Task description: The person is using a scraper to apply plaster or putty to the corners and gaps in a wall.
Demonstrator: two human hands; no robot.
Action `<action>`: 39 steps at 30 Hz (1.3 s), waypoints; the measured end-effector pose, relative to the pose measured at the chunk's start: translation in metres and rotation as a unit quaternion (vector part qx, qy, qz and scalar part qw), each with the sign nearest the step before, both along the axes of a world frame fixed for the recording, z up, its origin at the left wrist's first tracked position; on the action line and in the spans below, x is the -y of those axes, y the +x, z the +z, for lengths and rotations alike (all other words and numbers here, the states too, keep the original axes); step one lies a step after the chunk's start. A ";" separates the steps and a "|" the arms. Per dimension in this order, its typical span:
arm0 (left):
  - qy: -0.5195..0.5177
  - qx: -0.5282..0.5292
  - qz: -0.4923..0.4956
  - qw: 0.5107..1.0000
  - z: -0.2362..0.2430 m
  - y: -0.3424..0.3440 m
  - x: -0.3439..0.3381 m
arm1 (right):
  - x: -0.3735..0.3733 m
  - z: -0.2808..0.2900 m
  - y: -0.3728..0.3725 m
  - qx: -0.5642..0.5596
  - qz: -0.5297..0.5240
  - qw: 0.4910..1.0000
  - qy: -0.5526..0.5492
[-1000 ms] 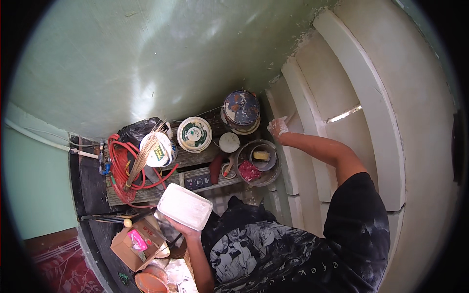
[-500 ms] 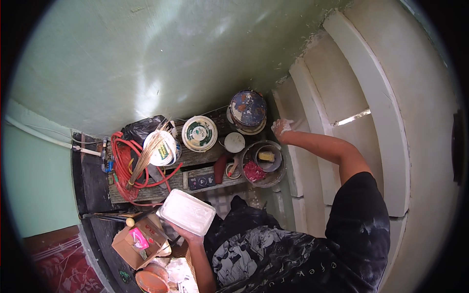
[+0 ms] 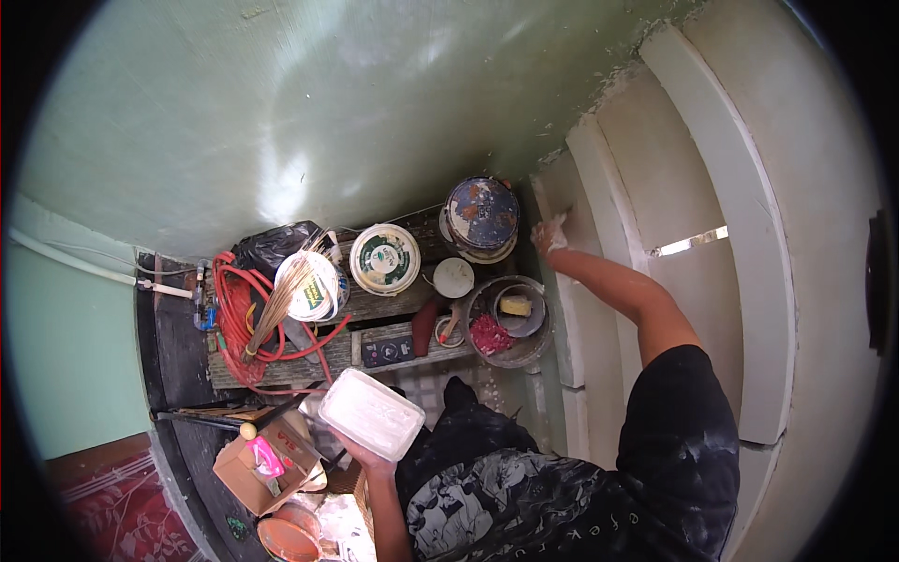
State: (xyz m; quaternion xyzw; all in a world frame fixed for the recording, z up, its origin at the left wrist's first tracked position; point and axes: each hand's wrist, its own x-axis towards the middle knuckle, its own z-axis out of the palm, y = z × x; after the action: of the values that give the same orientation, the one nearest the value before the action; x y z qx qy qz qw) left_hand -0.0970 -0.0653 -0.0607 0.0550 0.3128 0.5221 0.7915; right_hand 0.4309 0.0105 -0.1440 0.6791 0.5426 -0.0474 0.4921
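Holding the white tub (image 3: 372,414) from below, the fingers of the left hand (image 3: 370,456) curl under its near edge, their tips hidden beneath it. The tub sits slightly tilted in front of the dark shirt (image 3: 538,473), its pale, smeared face upward; how full it is cannot be told. The right hand (image 3: 550,236), whitened with some pasty stuff, is stretched out to the pale panel (image 3: 609,201) near the corner; whether its fingers are spread, pressed together or pinching something cannot be told at this size. With only one hand under it, the tub could tip if the left wrist rolled while the body leans toward the right arm, and anything loose in it might then slide onto the shirt or the carton (image 3: 239,475) near it. Wet paste on the right fingers could make them skid along the panel. Below that reach stands the grey bucket (image 3: 546,347), with the sponge (image 3: 515,305) and the pink cloth (image 3: 491,334) inside; drips might fall there, and a dropped elbow could knock its rim. Farther left on the plank worktop (image 3: 375,307), the brush (image 3: 450,325), the green-lidded bucket (image 3: 385,259) and the red hose (image 3: 228,323) lie well apart from the right hand; the hose's loose loops could snag a careless foot or sleeve.
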 end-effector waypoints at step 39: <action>0.033 -0.034 -0.027 0.999 -0.008 -0.002 0.004 | -0.032 0.028 0.028 -0.063 0.119 0.983 0.125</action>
State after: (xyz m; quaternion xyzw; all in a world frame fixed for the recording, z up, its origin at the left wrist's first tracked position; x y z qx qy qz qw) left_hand -0.0986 -0.0696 -0.0683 0.1074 0.3204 0.5083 0.7921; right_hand 0.4592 0.0421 -0.1157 0.6618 0.6510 0.0371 0.3701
